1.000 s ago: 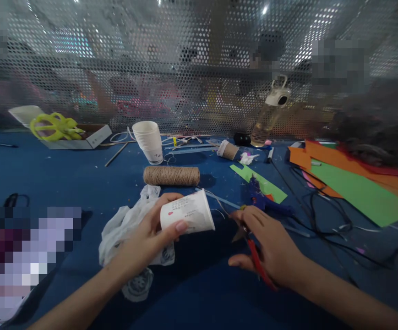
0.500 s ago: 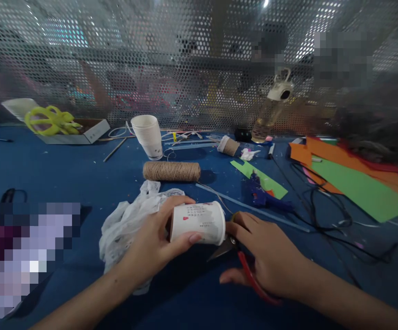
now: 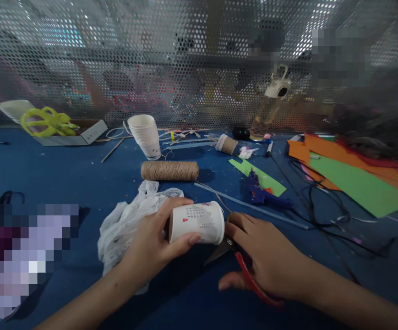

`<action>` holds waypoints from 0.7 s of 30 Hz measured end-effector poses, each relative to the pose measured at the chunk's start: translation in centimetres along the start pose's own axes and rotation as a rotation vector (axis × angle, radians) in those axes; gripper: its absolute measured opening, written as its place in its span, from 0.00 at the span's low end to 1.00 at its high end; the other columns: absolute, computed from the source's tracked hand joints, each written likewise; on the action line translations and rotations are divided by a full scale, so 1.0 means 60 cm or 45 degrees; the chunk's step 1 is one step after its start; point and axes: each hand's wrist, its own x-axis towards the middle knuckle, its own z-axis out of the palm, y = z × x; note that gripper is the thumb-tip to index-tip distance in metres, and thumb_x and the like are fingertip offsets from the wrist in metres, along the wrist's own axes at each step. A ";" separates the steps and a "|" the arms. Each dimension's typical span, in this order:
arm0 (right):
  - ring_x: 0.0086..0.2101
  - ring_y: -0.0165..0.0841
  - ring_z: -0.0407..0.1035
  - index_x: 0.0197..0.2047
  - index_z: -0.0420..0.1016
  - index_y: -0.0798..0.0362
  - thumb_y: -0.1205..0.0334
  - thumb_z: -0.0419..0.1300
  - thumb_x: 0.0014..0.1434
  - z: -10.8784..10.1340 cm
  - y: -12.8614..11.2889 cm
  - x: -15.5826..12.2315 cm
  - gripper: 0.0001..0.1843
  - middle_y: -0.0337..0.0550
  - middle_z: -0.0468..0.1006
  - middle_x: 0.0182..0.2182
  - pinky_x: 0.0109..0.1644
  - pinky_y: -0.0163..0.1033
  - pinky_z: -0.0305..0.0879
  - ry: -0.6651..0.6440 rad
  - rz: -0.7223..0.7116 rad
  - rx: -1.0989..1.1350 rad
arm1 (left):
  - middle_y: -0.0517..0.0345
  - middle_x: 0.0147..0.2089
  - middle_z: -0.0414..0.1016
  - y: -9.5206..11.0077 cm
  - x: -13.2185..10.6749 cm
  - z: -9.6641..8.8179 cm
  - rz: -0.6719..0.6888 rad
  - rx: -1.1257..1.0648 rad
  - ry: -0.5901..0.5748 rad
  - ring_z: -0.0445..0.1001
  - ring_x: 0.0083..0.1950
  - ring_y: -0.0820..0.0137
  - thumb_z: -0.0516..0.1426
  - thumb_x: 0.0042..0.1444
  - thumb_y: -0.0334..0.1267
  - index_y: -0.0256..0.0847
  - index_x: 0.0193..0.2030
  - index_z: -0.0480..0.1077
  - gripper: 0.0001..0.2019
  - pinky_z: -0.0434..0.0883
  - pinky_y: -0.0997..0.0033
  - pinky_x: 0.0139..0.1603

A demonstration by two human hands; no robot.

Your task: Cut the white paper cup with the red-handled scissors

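Observation:
A white paper cup (image 3: 197, 223) with small print lies on its side in my left hand (image 3: 157, 238), its rim toward the right. The thumb presses the near side and the fingers go round the far side. My right hand (image 3: 264, 252) is closed on red-handled scissors (image 3: 250, 277). The scissors are spread, and one blade shows just below the cup's rim; the other is hidden. White lace fabric (image 3: 126, 229) lies crumpled under and beside my left wrist. Behind the cup rests a spool of brown twine (image 3: 170, 171), its loose strand running toward my right hand.
Stacked paper cups (image 3: 144, 137) stand behind the twine. A blue glue gun (image 3: 264, 192) lies on green paper, with its black cable (image 3: 322, 217) on the right. Farther back are a water bottle (image 3: 269, 107), coloured paper sheets (image 3: 360, 183) and a box with yellow scissors (image 3: 47, 121).
The scissors' handles are spread slightly wider, with the visible blade a little lower. My left hand keeps its hold on the cup. The whole view has shifted slightly.

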 end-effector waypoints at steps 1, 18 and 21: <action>0.40 0.42 0.67 0.54 0.65 0.48 0.34 0.60 0.51 0.000 0.000 0.000 0.35 0.45 0.70 0.44 0.42 0.48 0.63 0.001 0.003 0.003 | 0.58 0.42 0.75 -0.001 0.000 0.000 -0.002 -0.007 -0.007 0.73 0.38 0.67 0.59 0.53 0.48 0.44 0.50 0.65 0.20 0.69 0.73 0.32; 0.41 0.44 0.68 0.52 0.66 0.53 0.31 0.56 0.52 -0.003 -0.004 0.000 0.37 0.50 0.72 0.43 0.45 0.50 0.64 0.034 -0.067 -0.085 | 0.56 0.42 0.76 -0.011 -0.005 0.005 0.038 0.101 -0.003 0.75 0.39 0.63 0.59 0.52 0.49 0.44 0.51 0.65 0.22 0.69 0.72 0.30; 0.40 0.44 0.70 0.52 0.67 0.52 0.30 0.56 0.52 -0.004 -0.004 -0.001 0.37 0.49 0.73 0.43 0.44 0.49 0.65 0.007 -0.054 -0.081 | 0.57 0.40 0.76 -0.003 -0.007 0.004 0.025 0.074 0.023 0.75 0.36 0.64 0.59 0.52 0.49 0.44 0.51 0.65 0.22 0.68 0.73 0.28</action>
